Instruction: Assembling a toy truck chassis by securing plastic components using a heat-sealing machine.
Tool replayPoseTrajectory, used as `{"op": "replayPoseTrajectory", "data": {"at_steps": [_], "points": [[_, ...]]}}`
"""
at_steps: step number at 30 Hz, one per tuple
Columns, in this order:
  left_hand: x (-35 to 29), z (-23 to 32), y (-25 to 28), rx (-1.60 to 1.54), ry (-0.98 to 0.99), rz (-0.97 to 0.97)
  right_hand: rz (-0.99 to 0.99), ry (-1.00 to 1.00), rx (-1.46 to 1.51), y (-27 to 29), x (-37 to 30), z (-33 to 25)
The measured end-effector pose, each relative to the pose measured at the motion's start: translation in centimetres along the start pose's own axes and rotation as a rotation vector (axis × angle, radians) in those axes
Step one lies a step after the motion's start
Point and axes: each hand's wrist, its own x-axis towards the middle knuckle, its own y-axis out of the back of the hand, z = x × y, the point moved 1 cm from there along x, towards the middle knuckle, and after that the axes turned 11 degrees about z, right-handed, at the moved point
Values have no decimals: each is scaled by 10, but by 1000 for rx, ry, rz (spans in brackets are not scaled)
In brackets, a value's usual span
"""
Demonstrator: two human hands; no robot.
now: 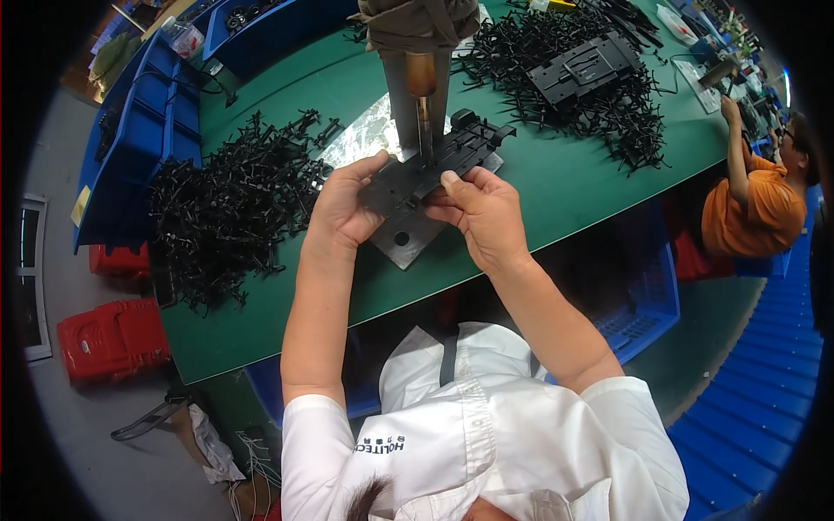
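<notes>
A flat black plastic chassis (476, 146) lies tilted under an upright bench press, between my two hands. My left hand (343, 207) is closed on its left end, the thumb along the far edge. My right hand (488, 217) pinches the near edge, with the thumb on top and the fingers partly hidden beneath. The narrow metal tip of the press (424, 122) comes down onto or just above the chassis; I cannot tell whether they touch. Below them sits a grey metal base plate (407, 248) with a round hole.
Heaps of small black plastic parts (234, 204) cover the green table (556, 204) at left and far right. Another black chassis (584, 69) rests on the right heap. Blue bins (143, 130) stand at the left, red crates (117, 340) below. A person in orange (754, 208) works at the right.
</notes>
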Motion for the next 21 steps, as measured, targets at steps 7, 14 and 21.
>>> {"op": "replayPoseTrajectory", "data": {"at_steps": [7,14,21], "points": [[-1,0,0,26,-5,25,5,-16,-11,0,0,-1],[-6,1,-3,35,-24,35,10,-39,-13,-1,-1,-5],[-2,1,1,47,-11,34,5,-39,-9,-1,-1,-5]]}}
